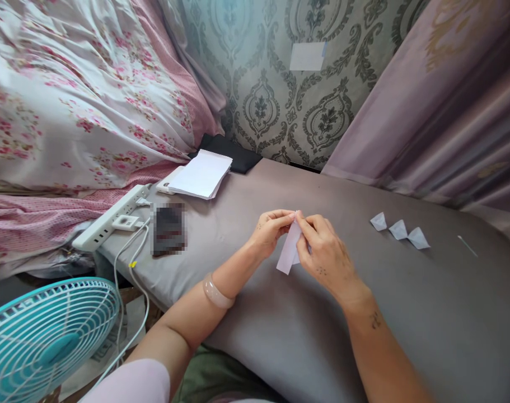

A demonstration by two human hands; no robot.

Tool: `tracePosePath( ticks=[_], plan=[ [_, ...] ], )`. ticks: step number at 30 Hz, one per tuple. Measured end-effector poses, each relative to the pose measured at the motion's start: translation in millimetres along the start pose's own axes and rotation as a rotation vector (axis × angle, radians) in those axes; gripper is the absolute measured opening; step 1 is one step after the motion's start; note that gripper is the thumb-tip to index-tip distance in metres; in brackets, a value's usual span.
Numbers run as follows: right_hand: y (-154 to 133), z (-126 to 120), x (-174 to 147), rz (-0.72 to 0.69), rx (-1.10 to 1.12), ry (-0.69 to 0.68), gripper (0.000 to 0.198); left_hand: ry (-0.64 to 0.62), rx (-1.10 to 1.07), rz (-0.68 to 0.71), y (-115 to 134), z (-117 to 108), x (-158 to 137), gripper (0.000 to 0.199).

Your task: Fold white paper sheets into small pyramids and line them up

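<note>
A narrow folded strip of white paper (289,251) hangs between my hands, above the grey-covered surface. My left hand (272,228) pinches its upper end between thumb and fingers. My right hand (323,246) grips the same end from the right, with its thumb and forefinger close against the left fingertips. Part of the paper shows behind the strip, under my right hand, and the folds at the top are hidden by fingers. Over to the right lie three small folded paper pieces, the middle one (398,230) touching or nearly touching its neighbour.
A stack of white paper (202,174) lies at the back left, near a black flat item (243,159). A blurred phone-like object (168,230) and a power strip (112,217) with cables are left. A turquoise fan (53,341) stands front left. A thin stick (467,246) lies far right.
</note>
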State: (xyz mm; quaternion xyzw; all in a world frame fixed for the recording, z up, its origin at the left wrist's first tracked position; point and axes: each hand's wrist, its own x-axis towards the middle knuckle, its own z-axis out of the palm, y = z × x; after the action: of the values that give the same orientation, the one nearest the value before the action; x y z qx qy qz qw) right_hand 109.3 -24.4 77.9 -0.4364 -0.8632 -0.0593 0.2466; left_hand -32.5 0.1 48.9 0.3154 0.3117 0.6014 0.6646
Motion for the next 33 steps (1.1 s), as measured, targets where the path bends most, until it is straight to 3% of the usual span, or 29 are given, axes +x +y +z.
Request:
tracePosePath(
  ticks=[4,8,11,15,18,27,33],
  plan=[
    [-3,-3,0,0.013,-0.123,-0.049,0.052,-0.049,-0.011,-0.005,1,0,1,0.019],
    [-2,-5,0,0.068,-0.010,-0.053,0.051,-0.063,-0.035,-0.057,0,0,2,0.024],
    [4,-5,2,0.182,0.367,-0.013,0.044,-0.071,-0.044,-0.074,-1,0,3,0.025],
    [14,-1,8,0.601,0.992,0.054,0.038,-0.034,-0.020,-0.070,-2,-1,3,0.027],
    [16,3,10,0.788,1.183,0.022,0.040,0.009,-0.007,-0.051,-4,1,3,0.027],
    [19,18,7,0.748,1.118,-0.010,0.041,0.044,0.049,-0.047,-15,1,4,0.024],
    [30,21,-5,0.821,1.165,-0.056,0.040,-0.071,0.104,-0.178,-23,-4,7,0.031]
  ],
)
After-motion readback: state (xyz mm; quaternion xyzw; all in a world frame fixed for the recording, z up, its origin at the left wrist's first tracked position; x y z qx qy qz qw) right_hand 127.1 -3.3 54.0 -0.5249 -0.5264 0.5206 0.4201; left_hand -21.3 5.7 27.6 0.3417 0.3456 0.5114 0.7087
